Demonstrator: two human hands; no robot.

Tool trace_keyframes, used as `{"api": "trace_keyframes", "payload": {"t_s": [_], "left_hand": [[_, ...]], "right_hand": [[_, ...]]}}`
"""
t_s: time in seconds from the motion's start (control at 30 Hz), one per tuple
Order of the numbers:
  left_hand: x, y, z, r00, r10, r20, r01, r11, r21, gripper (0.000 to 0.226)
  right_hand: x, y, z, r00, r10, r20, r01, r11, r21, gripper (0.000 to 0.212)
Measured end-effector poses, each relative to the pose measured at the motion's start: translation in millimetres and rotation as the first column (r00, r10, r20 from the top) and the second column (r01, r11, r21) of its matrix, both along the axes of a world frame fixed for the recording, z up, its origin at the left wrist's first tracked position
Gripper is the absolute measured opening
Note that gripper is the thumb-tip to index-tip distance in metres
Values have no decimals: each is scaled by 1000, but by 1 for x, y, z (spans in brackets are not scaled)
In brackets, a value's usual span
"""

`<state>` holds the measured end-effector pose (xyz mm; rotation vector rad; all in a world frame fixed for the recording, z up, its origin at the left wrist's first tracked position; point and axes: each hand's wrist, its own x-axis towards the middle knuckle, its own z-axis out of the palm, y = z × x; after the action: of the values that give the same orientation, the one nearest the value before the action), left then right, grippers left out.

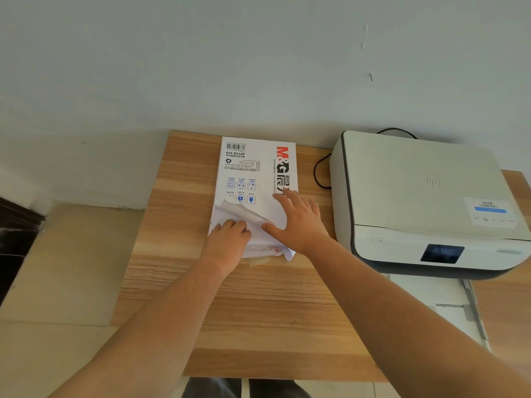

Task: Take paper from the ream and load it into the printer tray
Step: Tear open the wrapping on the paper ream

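Note:
A white ream of paper with red and black lettering lies flat on the wooden table, its near end torn open with crumpled wrapper. My left hand is closed on the torn wrapper at the ream's near left corner. My right hand lies flat on the ream's right side, fingers spread, pressing it down. To the right stands a white printer with a dark screen. Its paper tray is pulled out toward me and looks bare inside.
The wooden table backs against a pale wall. A black cable loops between ream and printer. Beige floor tiles lie to the left, with a dark object at the left edge.

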<state>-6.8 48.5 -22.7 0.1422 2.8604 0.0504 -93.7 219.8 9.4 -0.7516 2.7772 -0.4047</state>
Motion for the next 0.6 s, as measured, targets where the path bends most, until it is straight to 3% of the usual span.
{"api": "trace_keyframes", "payload": {"t_s": [0.4,0.6], "left_hand": [[35,5,-2,993,2,-122,-1,1000,9,30],[63,9,-2,985,-43,-170,44,999,2,35]], "right_hand": [[22,8,-3,994,85,66,-80,994,-74,78],[44,22,-11,987,-137,89,145,985,-93,55]]}}
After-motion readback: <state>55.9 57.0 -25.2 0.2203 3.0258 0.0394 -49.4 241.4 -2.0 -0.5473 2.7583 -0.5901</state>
